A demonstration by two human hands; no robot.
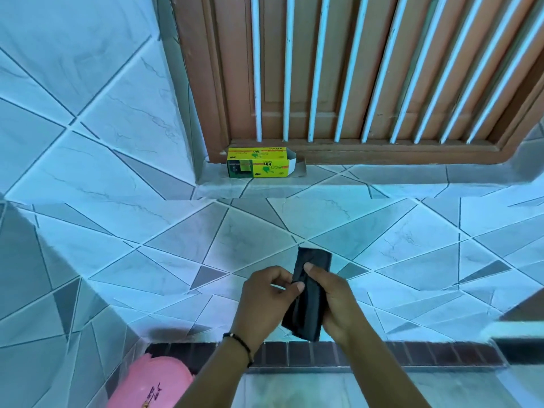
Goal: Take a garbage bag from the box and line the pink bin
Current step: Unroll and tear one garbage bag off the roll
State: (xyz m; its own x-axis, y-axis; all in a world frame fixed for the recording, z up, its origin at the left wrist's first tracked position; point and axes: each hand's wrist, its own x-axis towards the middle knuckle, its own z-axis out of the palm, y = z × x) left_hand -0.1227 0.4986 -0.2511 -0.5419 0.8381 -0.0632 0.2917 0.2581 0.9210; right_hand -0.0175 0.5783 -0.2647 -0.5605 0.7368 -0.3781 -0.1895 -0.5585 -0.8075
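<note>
A folded black garbage bag (312,260) is held upright in front of me over the tiled wall. My right hand (332,301) grips its right side, thumb pressed on the front. My left hand (265,301) pinches the bag's left edge between thumb and fingers. The yellow-green bag box (259,166) lies on its side on the window ledge, its right flap open. The pink bin (153,384) shows at the bottom left, below my left forearm, only partly in view.
A brown wooden window frame with white bars (353,69) stands above the ledge (382,175). Pale tiled walls surround it, and one juts out at the left. A dark brick strip (382,353) runs along the base of the wall.
</note>
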